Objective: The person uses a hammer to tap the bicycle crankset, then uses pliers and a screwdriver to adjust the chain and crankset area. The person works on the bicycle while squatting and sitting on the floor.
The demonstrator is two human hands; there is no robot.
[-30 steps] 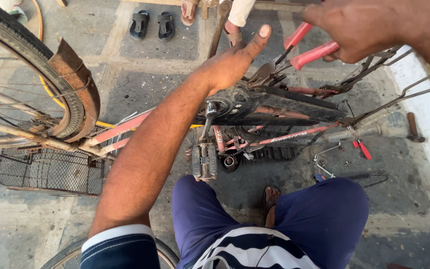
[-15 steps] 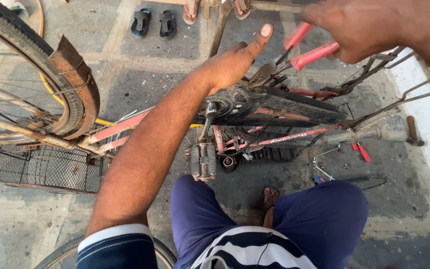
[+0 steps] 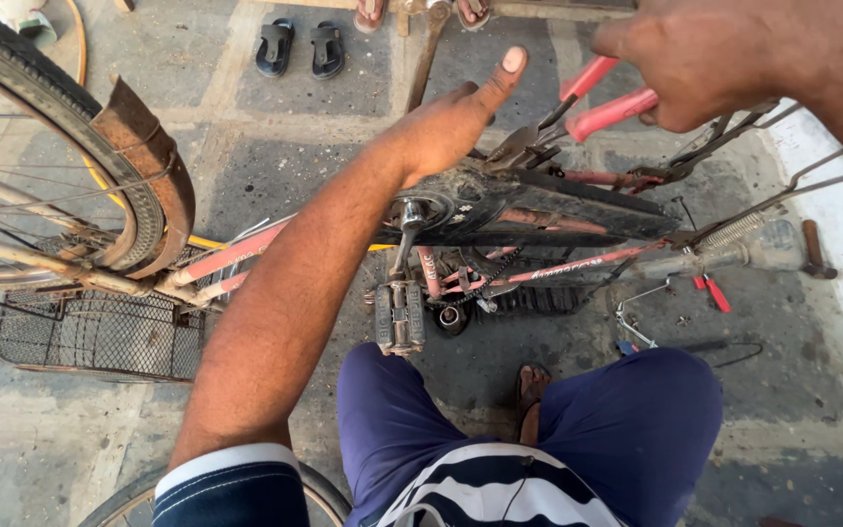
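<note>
Gripping one red-handled pliers (image 3: 578, 102), right hand (image 3: 709, 59) closed; left hand (image 3: 456, 122) open on chain guard (image 3: 539, 200); two sandals (image 3: 300, 49).

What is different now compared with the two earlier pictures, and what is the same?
Almost nothing changed. The whole view slid slightly; the sandals sit marginally lower in the picture. The right hand still grips the red-handled pliers, and the left hand still rests on the black chain cover, thumb raised.
</note>
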